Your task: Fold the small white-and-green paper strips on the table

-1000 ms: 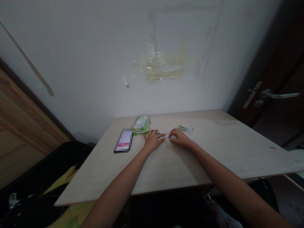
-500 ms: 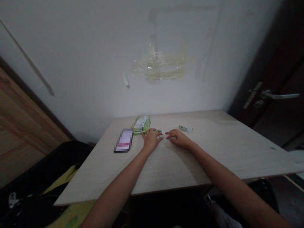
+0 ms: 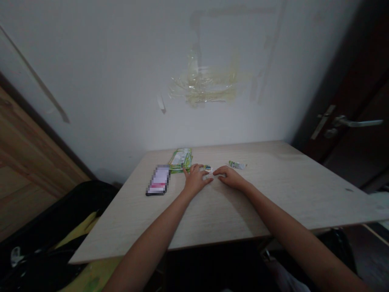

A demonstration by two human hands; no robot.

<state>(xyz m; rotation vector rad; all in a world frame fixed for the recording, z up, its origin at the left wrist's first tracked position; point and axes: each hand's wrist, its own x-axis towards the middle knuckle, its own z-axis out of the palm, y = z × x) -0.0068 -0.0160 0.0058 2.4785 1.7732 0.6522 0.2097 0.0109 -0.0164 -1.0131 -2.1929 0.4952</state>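
Between my hands, on the tabletop, a small whitish wrapper (image 3: 208,168) with blue and yellow print shows in part; the fingers cover the rest. My left hand (image 3: 193,181) grips its left and near side, the thumb stretched to the right along it. My right hand (image 3: 231,177) has curled fingers pinching at the wrapper's right edge. Just behind my left hand lies a stack of green-and-white packets (image 3: 181,157). A narrow green-and-white folded wrapper (image 3: 237,164) rests beyond my right hand.
A phone (image 3: 158,180) with a blurred screen lies left of my left hand. The pale wooden table (image 3: 273,194) meets a wall (image 3: 127,101) with old tape on it. A dark door with a metal handle (image 3: 358,122) is at the right.
My left hand has shifted slightly to the right, its thumb reaching further out. The wrapper shows a different, whiter face between the hands. My right hand has hardly moved.
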